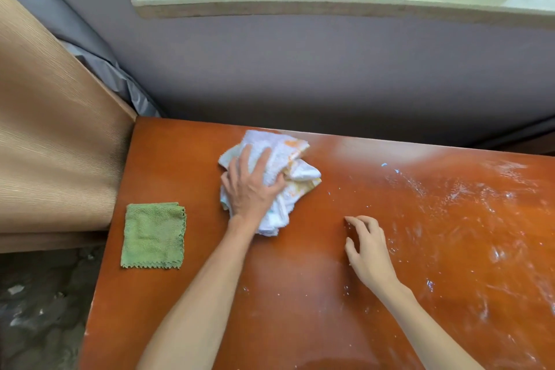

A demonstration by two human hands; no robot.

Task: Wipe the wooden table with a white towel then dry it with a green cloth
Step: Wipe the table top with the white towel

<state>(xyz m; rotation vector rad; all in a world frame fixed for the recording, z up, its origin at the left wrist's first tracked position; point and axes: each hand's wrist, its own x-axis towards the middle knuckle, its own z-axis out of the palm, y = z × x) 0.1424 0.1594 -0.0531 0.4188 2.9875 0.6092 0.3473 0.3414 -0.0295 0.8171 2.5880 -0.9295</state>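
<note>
The left hand [249,186] lies palm down on the crumpled white towel [279,177], its fingers [260,161] spread nearly straight across the cloth and pressing it onto the wooden counter [300,294]; towel bunches out past the fingertips toward twelve and two o'clock. The right hand [368,251] rests at four o'clock from the towel, fingers loosely curled, tips touching the counter, holding nothing. The folded green cloth [153,236] lies flat at eight o'clock from the towel, near the counter's left edge. White smears streak the counter's right side.
</note>
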